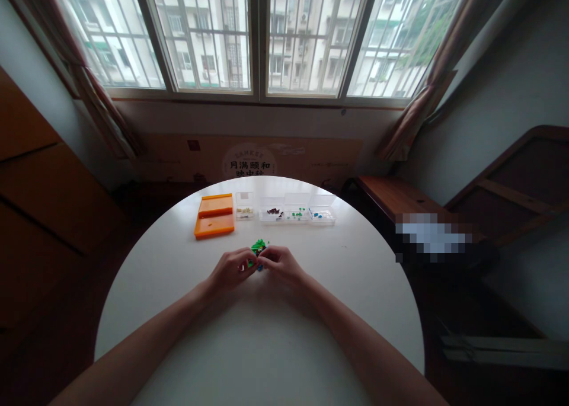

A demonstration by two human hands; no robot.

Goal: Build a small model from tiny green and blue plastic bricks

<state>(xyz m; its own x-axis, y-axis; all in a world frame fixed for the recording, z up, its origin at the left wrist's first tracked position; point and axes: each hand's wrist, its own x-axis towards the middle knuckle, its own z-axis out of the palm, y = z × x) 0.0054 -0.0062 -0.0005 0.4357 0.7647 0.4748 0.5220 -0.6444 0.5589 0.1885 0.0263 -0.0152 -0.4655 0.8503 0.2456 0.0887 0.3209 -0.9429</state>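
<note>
"Two hands meet over the white table (249,347). What's between them?"

"Some small model (259,246), mostly bright green with dark and blue bits. The left hand (231,268) grasps its side with curled fingers. The right hand (281,265) has its fingertips against the other side, but I can't tell whether they grip it, or a loose piece, or only press."

"Why hold it from both sides?"

"Probably because it's so small: one hand can steady it while the other works, and the table is just beneath to catch anything dropped."

"And the clear boxes (323,221) beyond the hands?"

"They're in a row, lids open, I'd say to keep each color separate and easy to pick from. Pale pieces (244,211) lie ahead of the left hand; then come dark pieces (272,211), green pieces (297,214) and blue pieces (318,215), running out past the right. The orange tray (214,225), ahead and left of the left hand, has a raised rim, handy for stopping bits rolling off."

"Any writing?"

"Only on the cardboard (320,151), far beyond both hands, under the window. It reads 月满颐和, then 映中秋, cut off by the table's edge. Latin letters arch above, too blurred for me to name a brand. I can't read any label on the boxes."
</note>
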